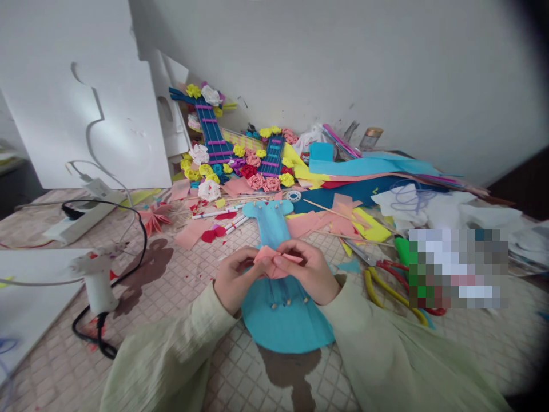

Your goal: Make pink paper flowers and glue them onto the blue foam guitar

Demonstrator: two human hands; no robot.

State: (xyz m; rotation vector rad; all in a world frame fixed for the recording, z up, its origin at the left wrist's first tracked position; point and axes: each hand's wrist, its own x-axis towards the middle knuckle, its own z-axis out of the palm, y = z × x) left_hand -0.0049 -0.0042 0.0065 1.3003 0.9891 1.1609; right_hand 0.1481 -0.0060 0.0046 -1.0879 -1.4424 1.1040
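Observation:
Between my two hands is a folded piece of pink paper (278, 268), pinched by the fingers and thumbs of both. My left hand (238, 274) grips its left side, and my right hand (311, 272) grips its right side; the thumbs almost meet in the middle. Below the hands a light blue guitar-shaped paper piece (287, 329) lies on the tiled-pattern table (171, 355). Small beads sit on its top end and body, with strings partly hidden by my hands.
A white glue gun (99, 286) with a black cord stands left, near a power strip (81, 209). Scissors (386, 266) and yellow-handled pliers (392, 297) lie right. Behind are paper scraps (309, 223), white-and-red sticks (214, 213), a tape roll (294, 196) and flower-decorated blue guitars (210, 131).

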